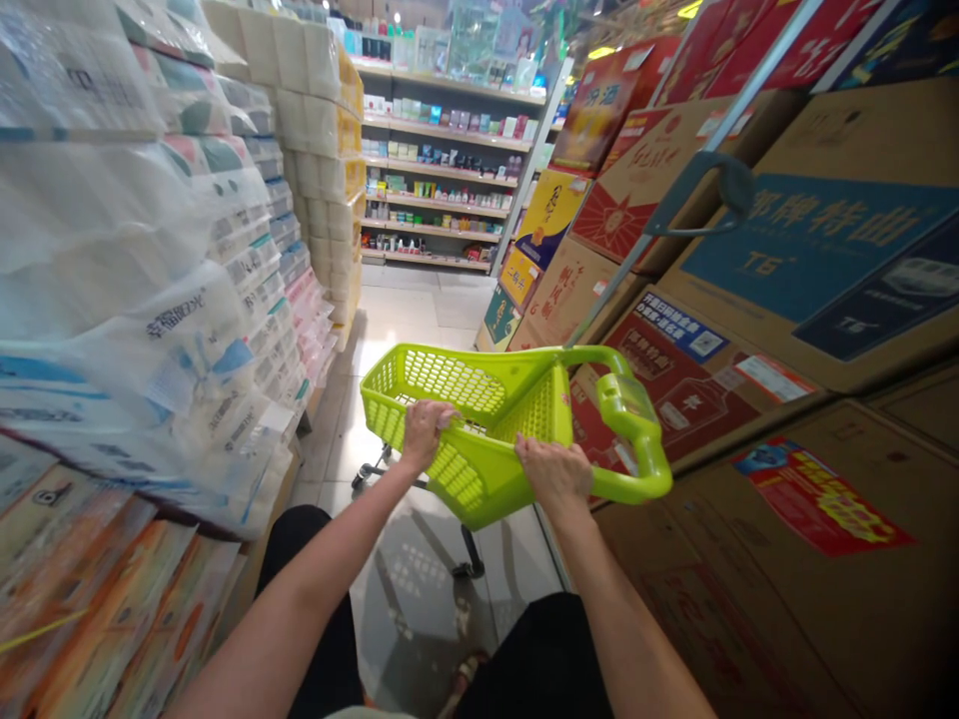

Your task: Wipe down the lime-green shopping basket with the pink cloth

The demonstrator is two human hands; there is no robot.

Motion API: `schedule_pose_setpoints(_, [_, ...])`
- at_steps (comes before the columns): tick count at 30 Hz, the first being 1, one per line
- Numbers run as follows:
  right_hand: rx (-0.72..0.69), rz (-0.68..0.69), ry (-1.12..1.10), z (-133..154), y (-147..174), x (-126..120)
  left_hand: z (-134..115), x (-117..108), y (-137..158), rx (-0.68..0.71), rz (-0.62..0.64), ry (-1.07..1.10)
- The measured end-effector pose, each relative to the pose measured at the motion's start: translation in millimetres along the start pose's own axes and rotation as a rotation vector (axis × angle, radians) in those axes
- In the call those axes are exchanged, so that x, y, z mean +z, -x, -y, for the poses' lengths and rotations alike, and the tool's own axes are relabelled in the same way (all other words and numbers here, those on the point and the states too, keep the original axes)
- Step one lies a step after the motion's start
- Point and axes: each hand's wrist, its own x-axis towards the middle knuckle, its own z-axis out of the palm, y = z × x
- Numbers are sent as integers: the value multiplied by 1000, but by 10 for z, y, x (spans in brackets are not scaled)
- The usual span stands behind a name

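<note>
A lime-green plastic shopping cart (457,489) stands sideways in front of me, its handle (651,469) pointing right. My left hand (426,434) is closed over the near rim of its basket, towards the left end. Farther right, my right hand (554,471) grips the same rim close to where the handle begins. Through the perforated walls the visible part of the basket holds no goods. Black casters (470,569) show beneath it on the tiled floor. The handle end is right beside the stacked cartons.
Plastic-wrapped paper packs (187,330) are piled high along the left. On the right, cardboard cartons (839,220) form a tall stack, with a blue-grey handle-like fitting (704,195) on a metal pole before them. Shelves of small boxes and bottles (450,160) close off the aisle ahead.
</note>
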Motion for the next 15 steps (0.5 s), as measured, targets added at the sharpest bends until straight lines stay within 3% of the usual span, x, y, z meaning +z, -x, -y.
schedule_pose_setpoints(4, [7,17,-3,7,-26,31,565,-263,-312,-159,-121,-70])
schedule_pose_setpoints(6, [22,29,-18,38,-54,51,545,-190,-321,-175,-136,-85])
schedule_pose_setpoints(11, [87,60,-30,29,-117,103,133,213,-6,-32,-15,-37])
schedule_pose_setpoints(13, [84,61,-30,-1,-110,97,189,151,-13,-34,-7,-19])
schedule_pose_setpoints(15, [67,48,-33,-16,-82,75,419,-64,-167,-100,-46,-16])
